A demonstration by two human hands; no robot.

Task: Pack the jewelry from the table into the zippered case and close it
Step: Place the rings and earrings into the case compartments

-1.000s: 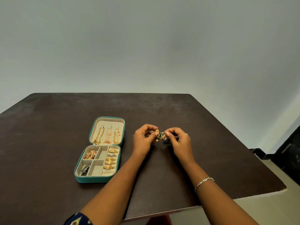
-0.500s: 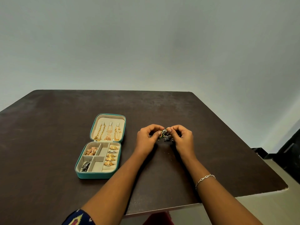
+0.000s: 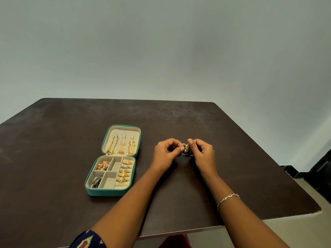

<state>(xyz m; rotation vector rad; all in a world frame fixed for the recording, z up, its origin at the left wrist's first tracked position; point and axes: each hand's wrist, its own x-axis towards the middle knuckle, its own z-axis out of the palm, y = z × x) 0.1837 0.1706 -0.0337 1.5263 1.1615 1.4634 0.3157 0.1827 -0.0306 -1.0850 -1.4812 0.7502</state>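
- Dark brown table [image 3: 53, 144] in front of a plain pale wall [image 3: 161, 51].
- Teal zippered case [image 3: 105, 192], opened flat on the table, left of both hands and apart from them; unzipped, lid [image 3: 125, 131] on the far side, base tray [image 3: 109, 182] on the near side.
- In the cream-lined lid: three chains hung side by side from small tabs, namely a gold chain [image 3: 112, 146] at left, a rose-toned chain [image 3: 122, 146] in the middle and a second gold chain [image 3: 132, 146] at right.
- In the tray's far-left compartment: a rose-gold piece [image 3: 103, 165], bunched up.
- In the near-left compartment: a dark silvery piece [image 3: 96, 181].
- Along the right-hand column: five rings [image 3: 123, 174] slotted in a row, four gold and filigreed, the second from the far end silver.
- Jewelry cluster [image 3: 186, 150], dark with gold parts, outside the case and to its right, between the two hands; whether resting on the table or held just above it cannot be told.
- Left hand [image 3: 163, 154]: fingers curled, thumb and forefinger pinching the cluster's left side.
- Right hand [image 3: 203, 154]: fingers curled likewise, fingertips [image 3: 190, 140] pinching the cluster from the top and right.
- Silver link bracelet [image 3: 227, 198] round the right wrist; patterned dark sleeve [image 3: 87, 239] at the left forearm.
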